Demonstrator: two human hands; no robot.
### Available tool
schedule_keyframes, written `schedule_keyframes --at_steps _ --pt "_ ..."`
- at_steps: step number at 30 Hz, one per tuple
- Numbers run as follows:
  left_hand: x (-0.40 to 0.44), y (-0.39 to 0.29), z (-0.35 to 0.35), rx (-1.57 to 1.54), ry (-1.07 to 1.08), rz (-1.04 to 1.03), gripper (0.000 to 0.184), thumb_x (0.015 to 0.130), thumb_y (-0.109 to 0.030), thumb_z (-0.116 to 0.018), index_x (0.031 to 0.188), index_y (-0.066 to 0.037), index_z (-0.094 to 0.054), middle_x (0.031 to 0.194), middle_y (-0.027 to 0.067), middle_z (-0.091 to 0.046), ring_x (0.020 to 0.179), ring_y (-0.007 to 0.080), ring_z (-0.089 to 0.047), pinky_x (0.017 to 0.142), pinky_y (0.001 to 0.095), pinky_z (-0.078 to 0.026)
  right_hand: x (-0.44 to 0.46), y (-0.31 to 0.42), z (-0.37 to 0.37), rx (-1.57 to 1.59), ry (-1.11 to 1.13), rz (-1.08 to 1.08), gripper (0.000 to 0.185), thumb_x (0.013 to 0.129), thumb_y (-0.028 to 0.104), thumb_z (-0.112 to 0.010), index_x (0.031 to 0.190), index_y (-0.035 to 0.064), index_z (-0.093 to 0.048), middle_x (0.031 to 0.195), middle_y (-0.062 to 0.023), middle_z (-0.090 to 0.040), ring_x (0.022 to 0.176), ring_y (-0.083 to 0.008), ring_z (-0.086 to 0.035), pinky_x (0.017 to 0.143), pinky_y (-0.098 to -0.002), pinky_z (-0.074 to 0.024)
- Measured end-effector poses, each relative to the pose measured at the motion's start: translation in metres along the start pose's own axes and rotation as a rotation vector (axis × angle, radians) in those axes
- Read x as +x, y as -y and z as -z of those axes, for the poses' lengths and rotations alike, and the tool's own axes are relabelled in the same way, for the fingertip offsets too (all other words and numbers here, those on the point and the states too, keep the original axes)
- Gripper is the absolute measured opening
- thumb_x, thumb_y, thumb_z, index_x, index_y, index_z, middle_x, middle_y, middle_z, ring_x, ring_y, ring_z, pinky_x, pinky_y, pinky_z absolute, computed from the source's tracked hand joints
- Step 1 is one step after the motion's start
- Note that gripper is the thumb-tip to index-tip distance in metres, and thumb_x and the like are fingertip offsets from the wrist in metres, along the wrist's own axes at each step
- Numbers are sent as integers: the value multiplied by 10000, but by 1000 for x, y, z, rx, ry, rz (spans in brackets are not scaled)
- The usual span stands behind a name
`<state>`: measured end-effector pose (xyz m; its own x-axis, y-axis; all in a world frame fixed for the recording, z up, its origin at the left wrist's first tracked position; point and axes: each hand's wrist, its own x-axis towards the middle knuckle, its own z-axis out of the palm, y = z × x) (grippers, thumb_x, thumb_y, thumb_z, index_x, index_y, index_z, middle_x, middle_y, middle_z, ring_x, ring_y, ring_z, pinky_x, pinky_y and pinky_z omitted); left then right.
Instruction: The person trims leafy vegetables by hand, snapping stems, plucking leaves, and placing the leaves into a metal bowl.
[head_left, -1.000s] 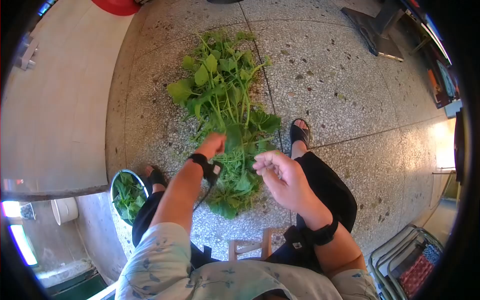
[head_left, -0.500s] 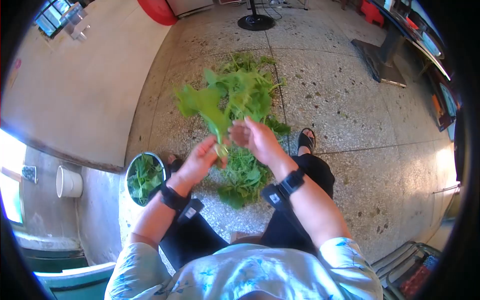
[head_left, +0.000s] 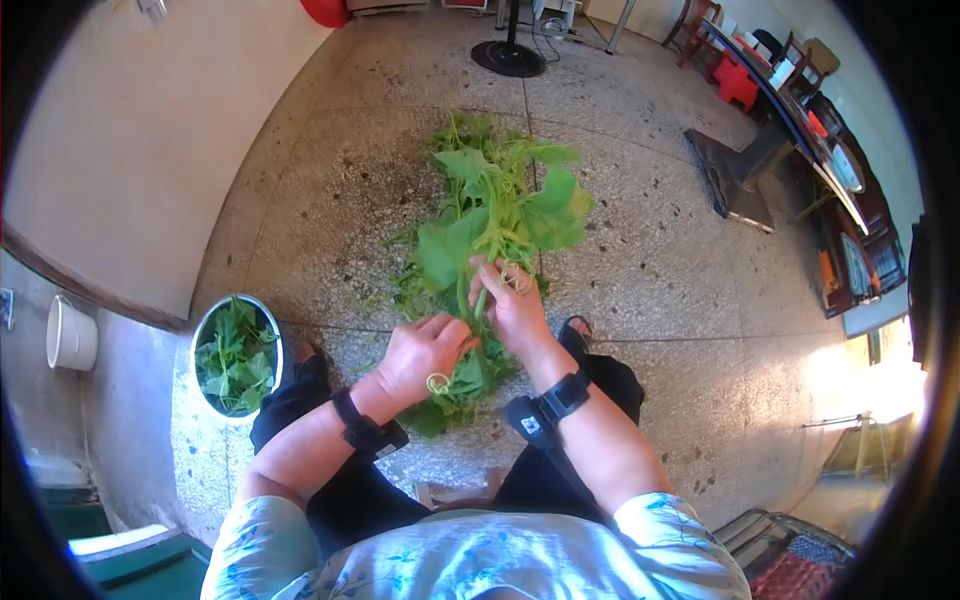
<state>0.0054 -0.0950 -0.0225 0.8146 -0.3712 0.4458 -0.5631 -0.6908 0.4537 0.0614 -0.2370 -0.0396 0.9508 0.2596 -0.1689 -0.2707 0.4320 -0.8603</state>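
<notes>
My right hand (head_left: 513,308) is closed round the stem of a leafy green vine shoot (head_left: 455,245), whose broad leaves spread out above the fingers. Thin curled tendrils loop over that hand. Just left of the stem's lower end, my left hand (head_left: 425,360) is closed in a pinch, and a pale curly tendril (head_left: 438,384) pokes out below it. What lies between its fingertips is mostly hidden. Under both hands a long heap of the same greens (head_left: 465,135) lies on the floor between my feet.
A white-rimmed basin (head_left: 279,345) with picked leaves stands by my foot at the left. Beyond it are a white bucket (head_left: 72,335) and a pale tabletop (head_left: 130,150). A round black stand base (head_left: 508,58) is ahead, and a table base (head_left: 730,185) stands at the right.
The leafy shoot that was in my left hand is gone from there. My right hand, loosely open before, is now closed on a vine stem. The view has shifted, showing more on the right.
</notes>
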Motion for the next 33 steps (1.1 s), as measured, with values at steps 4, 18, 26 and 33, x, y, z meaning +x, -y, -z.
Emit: schedule_keyframes --at_steps 4,18,26,33 --pt "2 8 -5 -200 44 -39 144 697 -69 -616 681 -35 -477 633 94 -515 525 294 -519 451 346 -414 -8 -8 -11 -105 -110 50 219 851 174 -483 981 -1 -508 625 12 -451 570 -76 -421 519 -194 -328" --pt "15 22 2 -870 188 617 109 808 -132 -495 711 -87 -473 632 -31 -422 586 69 -393 501 227 -320 4 -57 -17 -412 -257 177 147 797 91 -445 756 -28 -521 710 -88 -556 651 -150 -477 596 -311 -393" --pt "-2 23 -20 -712 37 300 80 826 -89 -441 772 -32 -456 809 54 -464 742 133 -417 666 271 -372 8 -54 -2 -444 -267 130 251 798 221 -498 712 -14 -521 586 -118 -486 570 -172 -455 524 -348 -370" --pt "-1 11 -14 -611 33 316 58 799 -69 -493 800 -13 -511 775 108 -511 745 223 -504 691 300 -408 2 -46 7 -428 -107 217 202 833 164 -443 733 40 -566 638 -48 -532 569 -133 -475 508 -276 -384"
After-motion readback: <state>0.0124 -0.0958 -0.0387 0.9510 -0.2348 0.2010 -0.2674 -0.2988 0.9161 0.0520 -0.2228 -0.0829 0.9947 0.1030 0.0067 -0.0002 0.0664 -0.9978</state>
